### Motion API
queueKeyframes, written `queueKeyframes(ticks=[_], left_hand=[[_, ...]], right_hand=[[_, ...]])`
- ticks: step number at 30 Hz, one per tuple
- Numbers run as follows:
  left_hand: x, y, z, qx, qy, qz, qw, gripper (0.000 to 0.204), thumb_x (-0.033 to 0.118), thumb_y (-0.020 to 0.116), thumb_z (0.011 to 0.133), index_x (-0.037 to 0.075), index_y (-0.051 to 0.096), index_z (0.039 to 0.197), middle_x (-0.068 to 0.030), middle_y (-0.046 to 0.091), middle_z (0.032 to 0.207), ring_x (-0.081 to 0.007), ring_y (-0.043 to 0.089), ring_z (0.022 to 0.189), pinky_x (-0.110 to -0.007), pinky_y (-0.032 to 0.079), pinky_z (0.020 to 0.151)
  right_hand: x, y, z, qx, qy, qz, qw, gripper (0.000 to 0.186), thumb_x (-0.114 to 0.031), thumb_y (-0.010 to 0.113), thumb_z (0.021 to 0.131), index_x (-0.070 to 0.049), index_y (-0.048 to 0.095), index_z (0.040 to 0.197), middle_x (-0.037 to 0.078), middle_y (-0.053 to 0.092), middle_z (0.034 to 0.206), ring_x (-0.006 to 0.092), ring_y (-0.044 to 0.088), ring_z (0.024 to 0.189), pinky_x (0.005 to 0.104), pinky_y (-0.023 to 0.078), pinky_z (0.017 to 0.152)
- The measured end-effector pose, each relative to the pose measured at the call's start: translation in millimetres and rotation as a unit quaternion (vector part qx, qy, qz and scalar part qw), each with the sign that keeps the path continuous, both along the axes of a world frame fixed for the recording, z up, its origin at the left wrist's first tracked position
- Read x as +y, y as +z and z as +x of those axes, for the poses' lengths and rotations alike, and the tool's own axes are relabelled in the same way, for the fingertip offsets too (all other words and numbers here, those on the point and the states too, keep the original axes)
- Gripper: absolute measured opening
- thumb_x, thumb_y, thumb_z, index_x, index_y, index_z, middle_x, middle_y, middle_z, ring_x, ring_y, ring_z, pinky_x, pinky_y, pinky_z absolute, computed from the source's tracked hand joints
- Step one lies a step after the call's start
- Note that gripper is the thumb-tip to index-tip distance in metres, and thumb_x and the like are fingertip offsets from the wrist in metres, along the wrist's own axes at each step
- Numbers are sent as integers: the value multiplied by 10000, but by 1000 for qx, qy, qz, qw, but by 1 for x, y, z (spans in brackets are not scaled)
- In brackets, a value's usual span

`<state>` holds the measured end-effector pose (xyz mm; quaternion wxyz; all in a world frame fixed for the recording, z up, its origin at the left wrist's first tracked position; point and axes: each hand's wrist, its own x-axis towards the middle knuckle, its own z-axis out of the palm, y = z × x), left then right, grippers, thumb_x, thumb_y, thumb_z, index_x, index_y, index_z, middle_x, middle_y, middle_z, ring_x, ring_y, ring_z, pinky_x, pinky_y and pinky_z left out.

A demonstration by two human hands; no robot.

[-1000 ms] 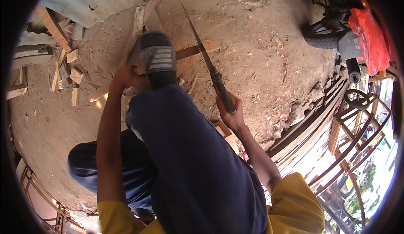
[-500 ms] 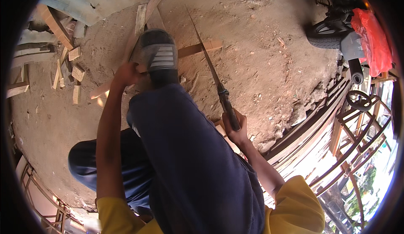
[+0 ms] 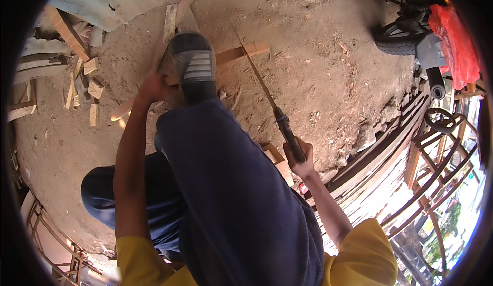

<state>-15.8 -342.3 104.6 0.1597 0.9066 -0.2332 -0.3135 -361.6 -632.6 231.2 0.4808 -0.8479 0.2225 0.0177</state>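
My right hand [image 3: 302,160] is wrapped round the dark handle of a handsaw [image 3: 263,85]. Its long, narrow blade slants away to the upper left, and the far part crosses a brown wooden strip [image 3: 257,48]. My foot, in a dark shoe with pale stripes [image 3: 194,66], presses on the strip. To the left of the shoe, my left hand [image 3: 154,88] is closed on the wood, with its fingertips partly hidden. The strip's other end shows below that hand. Beneath the shoe, a longer board [image 3: 189,21] runs away from me.
Offcut blocks [image 3: 95,88] and a leaning plank [image 3: 67,31] lie at the left, near a corrugated sheet [image 3: 118,1]. At the right are a motorbike wheel [image 3: 395,42], a red plastic bag [image 3: 454,47], stacked boards [image 3: 380,142] and a wooden frame [image 3: 436,170]. The ground is bare dirt.
My right hand has drawn the saw back toward me and slightly right, its blade still across the strip. My left hand and foot hold almost the same place.
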Motion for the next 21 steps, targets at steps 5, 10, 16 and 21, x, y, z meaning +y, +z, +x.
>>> queueKeyframes(ticks=[5, 10, 16, 21], left_hand=[[3, -8, -10, -13, 41, -35, 998, 522, 429, 728, 655, -6, 693, 941, -227, 667, 897, -360, 646, 882, -427, 497, 790], [6, -18, -8, -34, 15, -45, 998, 483, 394, 717, 654, -13, 694, 913, -249, 660, 860, -369, 654, 858, -436, 498, 775], [-15, 20, -14, 22, 7, 19, 1000, 434, 346, 686, 658, -10, 694, 906, -255, 656, 868, -368, 653, 880, -434, 497, 782], [-17, 25, -18, 1, -11, 78, 997, 510, 381, 697, 640, -7, 682, 972, -247, 658, 943, -359, 640, 940, -422, 494, 833]], right_hand=[[12, -9, 95, 19, -94, 97, 991, 162, -135, 595, 874, -6, 544, 791, -24, 449, 617, 59, 389, 570, 264, 331, 495], [16, -4, 26, 24, -52, 49, 997, 126, -105, 566, 885, -2, 561, 813, -23, 475, 633, 60, 417, 592, 255, 355, 518], [21, 6, 65, 38, -97, 91, 990, 167, -138, 585, 880, 6, 564, 797, -9, 470, 616, 62, 428, 583, 264, 356, 505], [22, -5, 77, 15, -116, 95, 989, 187, -165, 589, 883, 4, 566, 805, -6, 463, 613, 65, 421, 581, 270, 357, 506]])
